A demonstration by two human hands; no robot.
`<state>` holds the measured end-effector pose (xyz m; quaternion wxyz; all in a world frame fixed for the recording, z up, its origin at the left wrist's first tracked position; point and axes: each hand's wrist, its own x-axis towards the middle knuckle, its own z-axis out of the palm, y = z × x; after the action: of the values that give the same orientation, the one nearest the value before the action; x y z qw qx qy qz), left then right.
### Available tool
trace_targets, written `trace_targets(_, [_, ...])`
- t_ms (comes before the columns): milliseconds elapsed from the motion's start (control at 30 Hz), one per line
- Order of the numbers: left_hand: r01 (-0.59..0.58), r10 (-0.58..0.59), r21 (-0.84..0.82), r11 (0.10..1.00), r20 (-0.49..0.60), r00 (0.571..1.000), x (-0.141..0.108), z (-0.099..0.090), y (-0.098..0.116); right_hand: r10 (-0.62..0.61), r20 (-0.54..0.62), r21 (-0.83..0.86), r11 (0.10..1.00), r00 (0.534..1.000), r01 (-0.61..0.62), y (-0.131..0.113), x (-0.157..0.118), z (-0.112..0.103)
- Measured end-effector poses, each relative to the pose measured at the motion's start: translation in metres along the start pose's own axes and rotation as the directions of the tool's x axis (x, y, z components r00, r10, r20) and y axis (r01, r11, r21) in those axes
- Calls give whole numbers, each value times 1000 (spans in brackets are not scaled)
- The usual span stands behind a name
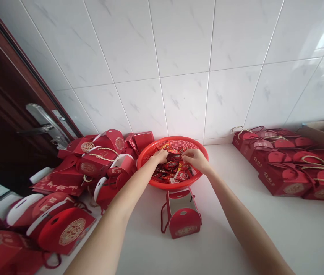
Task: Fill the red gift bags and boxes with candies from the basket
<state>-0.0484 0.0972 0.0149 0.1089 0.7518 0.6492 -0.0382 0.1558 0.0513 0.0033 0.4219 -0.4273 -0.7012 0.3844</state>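
A red plastic basket (173, 186) with a perforated wall holds many small wrapped candies (176, 165), mostly red with some yellow. Over its left half, my left hand (159, 156) reaches down among the candies with its fingers drawn together, and its fingertips are partly hidden. On the right side of the basket, my right hand (195, 157) has thumb and fingers pinched just above the candies; whatever lies between them is too small to name. Directly in front of the basket stands a red gift box (185, 225), its top open and its cord handle hanging at the left.
Red boxes (73, 229) are piled loosely along the left, several with flaps open. Closed red boxes (288, 179) with rope handles stand in rows at the right, beside a cardboard carton (319, 131). A tiled wall (185, 99) rises behind the white countertop (222, 236); a door handle (46, 124) is at left.
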Motion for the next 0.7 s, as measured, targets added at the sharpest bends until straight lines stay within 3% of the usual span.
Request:
trace_targets(233, [-56, 37, -286, 957, -70, 997, 9, -2, -15, -27, -5, 35, 999, 1000, 28, 1, 1, 0])
trace_targets(500, [-195, 146, -609, 769, -129, 981, -8, -17, -18, -9, 2, 71, 997, 1000, 9, 0, 1, 0])
trace_targets(700, [-280, 261, -833, 478, -170, 950, -29, -21, -7, -1, -14, 80, 997, 1000, 2, 0, 1, -1])
